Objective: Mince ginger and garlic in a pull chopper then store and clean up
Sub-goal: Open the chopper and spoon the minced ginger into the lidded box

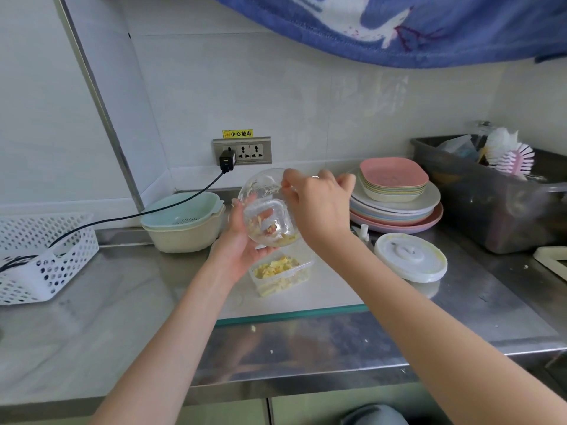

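Stainless steel is stretching across the whole scene as the counter (122,302) I am working at, with a pale glass cutting board (322,297) lying on it in front of me. On that board a small clear storage box (280,273) is sitting, already holding yellow minced ginger and garlic (276,266). Directly above the box I am holding the clear chopper bowl (268,208), tipped over so its base is turned towards me and its mouth is pointing away and slightly down. My left hand (242,237) is cupping the bowl from below and the left, fingers curled around its wall. My right hand (316,199) is coming in from the right at the bowl's far rim, fingers bent as if scraping inside; whether they are pinching anything I cannot tell. Bits of mince are clinging inside the bowl, so they are needing to fall straight down into the box. The white chopper lid (409,256) is resting to the right, well apart from the bowl.
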